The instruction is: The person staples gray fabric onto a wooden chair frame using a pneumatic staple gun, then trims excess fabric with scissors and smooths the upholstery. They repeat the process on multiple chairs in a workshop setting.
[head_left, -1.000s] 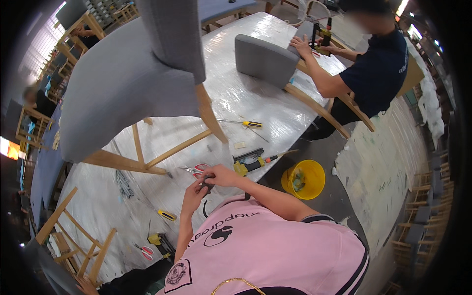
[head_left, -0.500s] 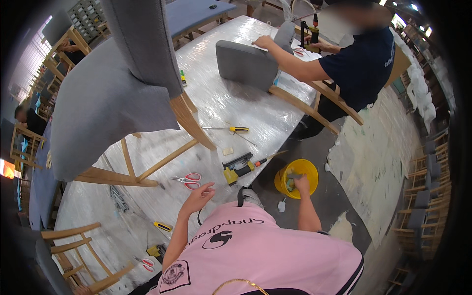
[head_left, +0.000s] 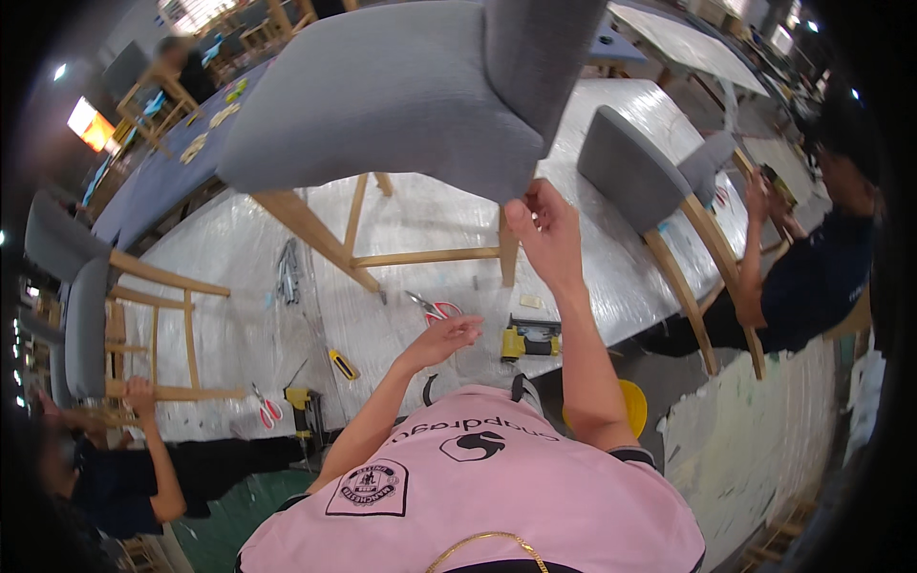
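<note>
A chair with grey fabric upholstery [head_left: 382, 105] and wooden legs stands on the wrapped table in front of me. My right hand [head_left: 552, 239] is raised at the lower corner of its cover, beside a front leg. The fingers are curled together; whether they pinch the fabric edge or something small is unclear. Lower down, my left hand [head_left: 441, 344] hovers over the table with its fingers stretched out, holding nothing. Just beyond it lie red-handled scissors [head_left: 441, 311]. A yellow and black nail gun [head_left: 530, 341] rests on the table between my forearms.
A yellow utility knife [head_left: 343, 364], more scissors [head_left: 266, 411] and another nail gun [head_left: 304, 413] lie at left. Grey tool parts [head_left: 288, 272] lie beyond. A yellow bucket [head_left: 631, 409] shows behind my right forearm. Co-workers handle chairs [head_left: 630, 172] on both sides.
My right hand has come out of the yellow bucket and up to the chair's cover. The view has swung left. My left hand remains low over the table, near the scissors.
</note>
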`<state>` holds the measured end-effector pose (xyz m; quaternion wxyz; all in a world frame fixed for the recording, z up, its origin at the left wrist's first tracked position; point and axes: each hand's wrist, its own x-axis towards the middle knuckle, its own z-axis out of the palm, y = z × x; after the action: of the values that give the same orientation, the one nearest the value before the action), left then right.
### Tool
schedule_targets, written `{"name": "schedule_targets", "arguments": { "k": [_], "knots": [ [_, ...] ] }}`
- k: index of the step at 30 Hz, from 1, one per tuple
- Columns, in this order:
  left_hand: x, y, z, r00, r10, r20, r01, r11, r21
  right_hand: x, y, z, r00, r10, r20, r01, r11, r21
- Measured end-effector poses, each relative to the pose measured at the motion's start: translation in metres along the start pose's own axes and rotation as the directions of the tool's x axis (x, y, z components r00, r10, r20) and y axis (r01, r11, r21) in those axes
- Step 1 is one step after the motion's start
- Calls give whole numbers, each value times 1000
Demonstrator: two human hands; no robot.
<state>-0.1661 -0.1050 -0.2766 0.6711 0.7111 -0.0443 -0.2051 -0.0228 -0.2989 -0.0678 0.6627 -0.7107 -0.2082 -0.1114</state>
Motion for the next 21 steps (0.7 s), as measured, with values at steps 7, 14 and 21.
{"name": "schedule_targets", "arguments": {
  "k": [7,14,21],
  "knots": [
    [8,93,-25,972,-70,-226,23,978,-205,-9,18,14,999,-31,-28,32,998,46],
    [73,199,-11,853,337,-398,-514,413,-752,-4,6,7,996,57,73,-69,983,170],
    [82,219,12,893,266,-363,-447,427,-786,-2,6,6,992,80,101,-97,979,180]
  ]
}}
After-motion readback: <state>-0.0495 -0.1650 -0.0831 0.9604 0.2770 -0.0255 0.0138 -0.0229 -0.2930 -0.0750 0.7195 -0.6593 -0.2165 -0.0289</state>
